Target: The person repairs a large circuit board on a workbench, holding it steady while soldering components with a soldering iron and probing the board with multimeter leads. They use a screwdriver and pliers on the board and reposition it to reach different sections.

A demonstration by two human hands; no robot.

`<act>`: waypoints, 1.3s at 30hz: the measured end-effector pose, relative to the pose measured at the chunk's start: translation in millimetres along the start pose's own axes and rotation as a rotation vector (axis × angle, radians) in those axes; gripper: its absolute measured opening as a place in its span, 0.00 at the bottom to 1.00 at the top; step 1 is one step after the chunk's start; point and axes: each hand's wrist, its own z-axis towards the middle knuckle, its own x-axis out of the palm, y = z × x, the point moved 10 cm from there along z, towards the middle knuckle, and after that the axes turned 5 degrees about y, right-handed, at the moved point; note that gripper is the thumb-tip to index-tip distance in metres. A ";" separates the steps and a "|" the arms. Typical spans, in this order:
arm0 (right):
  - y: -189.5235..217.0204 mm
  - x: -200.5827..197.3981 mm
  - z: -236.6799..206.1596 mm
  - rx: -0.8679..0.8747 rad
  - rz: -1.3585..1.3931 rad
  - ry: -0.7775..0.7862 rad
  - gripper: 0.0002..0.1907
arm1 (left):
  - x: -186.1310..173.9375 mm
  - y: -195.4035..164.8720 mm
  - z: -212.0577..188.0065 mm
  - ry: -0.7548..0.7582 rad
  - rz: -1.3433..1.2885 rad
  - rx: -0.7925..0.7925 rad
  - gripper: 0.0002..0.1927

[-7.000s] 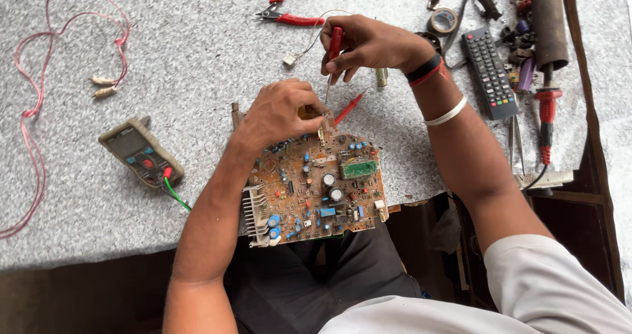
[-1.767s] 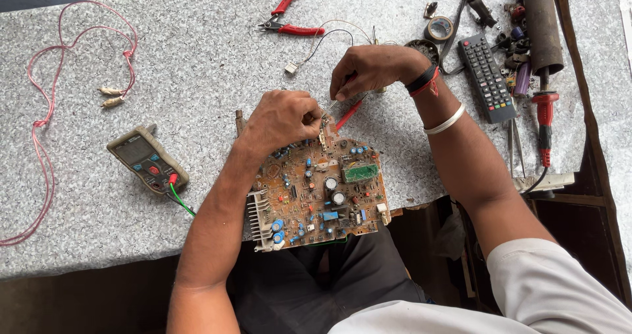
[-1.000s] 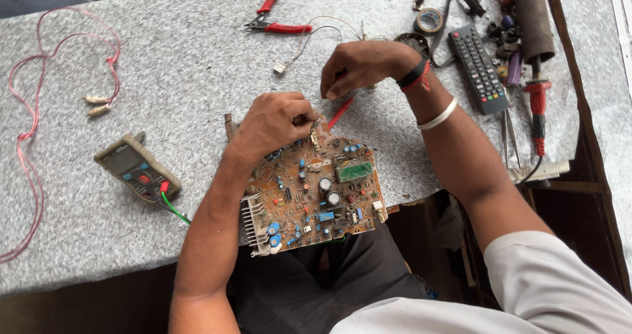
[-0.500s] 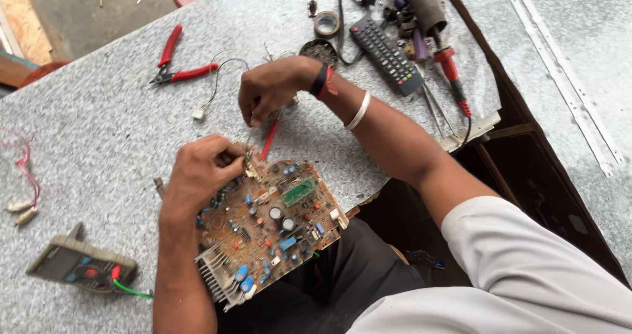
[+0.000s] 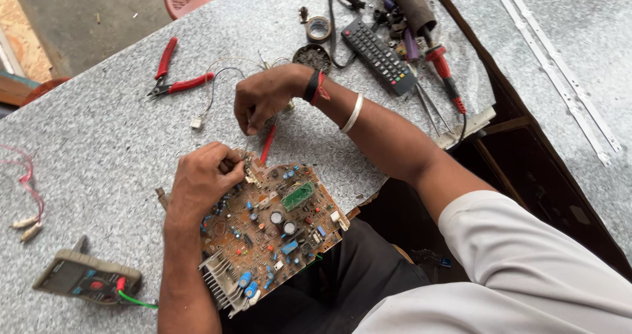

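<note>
Circuit board (image 5: 266, 232), brown, crowded with blue and silver capacitors and a green part, is lying tilted at the near edge of the grey table (image 5: 99, 143), its finned heat sink (image 5: 220, 284) hanging off the edge over the person's lap. The left hand (image 5: 201, 179) is resting on the board's far left corner, its fingers (image 5: 227, 166) curling together and pinching a small metal part at the board's far edge. The right hand (image 5: 263, 97) is hovering just beyond the board, fingers pressed together around a red probe (image 5: 266, 144) whose tip is pointing down at the board's far edge, beside the left fingers. A black band and a silver bangle (image 5: 352, 113) are sitting on the right wrist.

Beyond the board, to the left, red pliers (image 5: 174, 77) and a thin wire with a white plug (image 5: 196, 121) are lying on the table. Beyond the board, to the right, are lying a remote (image 5: 378, 54), a tape roll (image 5: 319, 28), a round tin (image 5: 311, 56) and a red-handled iron (image 5: 444, 71). Left of the board, at the near edge, a multimeter (image 5: 82, 278) with a green lead is lying flat; farther left, pink wires (image 5: 29, 189) are trailing off the picture's edge.
</note>
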 end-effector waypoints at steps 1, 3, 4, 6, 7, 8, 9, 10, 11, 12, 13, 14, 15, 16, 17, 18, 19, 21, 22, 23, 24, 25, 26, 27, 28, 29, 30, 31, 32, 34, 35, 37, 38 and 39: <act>-1.1 0.8 0.5 0.002 -0.007 0.001 0.13 | 0.7 -0.7 0.6 0.000 -0.001 0.000 0.07; -4.1 1.5 0.6 0.009 -0.022 0.002 0.13 | 1.0 -1.4 2.3 -0.002 -0.011 0.000 0.07; -5.0 2.2 0.6 0.005 -0.016 0.007 0.13 | 1.6 -1.1 2.2 -0.001 -0.016 -0.003 0.07; -7.0 2.6 0.1 -0.007 -0.005 0.018 0.13 | 2.0 -2.0 2.4 -0.012 -0.020 0.012 0.07; -10.0 2.0 -0.2 0.005 0.002 0.019 0.13 | 1.9 -1.9 1.9 -0.019 -0.022 0.018 0.08; -13.2 1.1 -1.2 0.018 0.008 0.021 0.13 | 2.9 -0.8 2.0 -0.016 -0.009 0.014 0.07; -16.3 0.0 -2.1 0.030 0.014 0.022 0.13 | 4.0 0.2 2.7 -0.013 0.003 0.012 0.07; -18.3 -3.0 -3.3 0.035 0.002 0.001 0.13 | 5.3 0.7 3.1 -0.011 0.015 0.010 0.07; -20.0 -5.8 -4.4 0.040 -0.012 -0.020 0.13 | 6.5 1.8 3.0 -0.007 0.007 0.003 0.07; -21.4 -8.6 -5.2 0.044 -0.026 -0.040 0.13 | 7.3 2.4 2.9 -0.003 -0.001 -0.003 0.07; -20.2 -9.3 -4.9 0.026 -0.034 -0.040 0.13 | 8.2 2.5 3.3 0.001 -0.009 -0.006 0.07; -19.0 -9.6 -4.9 0.011 -0.042 -0.041 0.13 | 8.8 1.7 3.4 0.006 -0.004 -0.007 0.07; -17.4 -9.2 -4.9 -0.005 -0.049 -0.041 0.13 | 8.5 1.1 2.3 0.013 0.000 -0.009 0.07; -20.7 -8.9 -4.7 0.030 -0.046 -0.039 0.13 | 8.7 0.0 2.4 0.017 0.004 -0.012 0.07; -23.6 -8.3 -4.2 0.063 -0.044 -0.035 0.13 | 8.4 -1.0 2.6 0.020 0.004 -0.017 0.07; -26.2 -7.4 -4.1 0.094 -0.041 -0.029 0.13 | 6.1 -1.2 0.1 0.021 0.004 -0.025 0.08; -24.1 -8.0 -3.4 0.081 -0.050 -0.032 0.13 | 3.4 -0.9 -2.5 0.021 0.006 -0.037 0.09; -19.7 -8.4 -3.5 0.052 -0.069 -0.034 0.13 | 0.3 -6.1 -2.6 0.008 0.011 -0.003 0.09; -17.6 -9.3 -3.5 0.038 -0.063 -0.040 0.13 | -2.0 -7.5 -2.8 -0.001 0.014 0.010 0.09; -15.8 -10.4 -4.7 0.024 -0.057 -0.046 0.13 | -3.3 -9.2 -2.5 -0.008 0.019 0.027 0.08; -13.6 -11.1 -5.7 0.008 -0.049 -0.051 0.13 | -3.8 -10.3 -2.1 -0.014 0.024 0.041 0.08; -13.7 -11.4 -6.0 0.020 -0.056 -0.053 0.13 | -5.0 -10.2 -2.9 -0.022 0.031 0.051 0.08; -13.9 -12.0 -6.9 0.031 -0.065 -0.052 0.13 | -4.7 -8.7 -2.4 -0.016 0.027 0.050 0.07; -13.5 -12.6 -7.0 0.040 -0.074 -0.051 0.13 | -4.0 -6.7 -1.9 -0.010 0.023 0.047 0.07; -12.9 -12.4 -7.2 0.044 -0.067 -0.049 0.13 | -3.0 -4.1 -2.6 -0.002 0.016 0.042 0.07; -12.2 -13.5 -7.3 0.048 -0.063 -0.046 0.13 | -2.7 -1.7 -3.3 0.006 -0.002 0.045 0.07; -11.2 -14.1 -6.9 0.052 -0.058 -0.044 0.13 | -1.9 0.5 -3.9 0.015 -0.020 0.049 0.07; -9.7 -14.7 -7.5 0.050 -0.057 -0.044 0.13 | -0.1 2.2 -3.7 0.024 -0.041 0.055 0.07; -7.7 -16.7 -7.3 0.047 -0.059 -0.045 0.13 | -0.5 2.3 -3.5 0.018 -0.031 0.078 0.07; -4.0 -17.8 -5.6 0.049 -0.052 -0.041 0.13 | 0.4 1.9 -3.8 0.008 -0.010 0.120 0.07; -3.3 -18.0 -6.1 0.060 -0.045 -0.036 0.13 | 1.2 2.8 -3.3 0.000 0.003 0.124 0.07; -2.2 -18.9 -6.7 0.087 -0.038 -0.028 0.13 | 2.7 3.8 -2.4 -0.013 0.032 0.135 0.07; -2.2 -18.9 -7.9 0.106 -0.037 -0.025 0.13 | 3.6 2.2 -2.8 -0.019 0.056 0.155 0.07; -2.4 -19.1 -8.6 0.124 -0.036 -0.022 0.14 | 4.2 0.7 -3.6 -0.026 0.080 0.174 0.08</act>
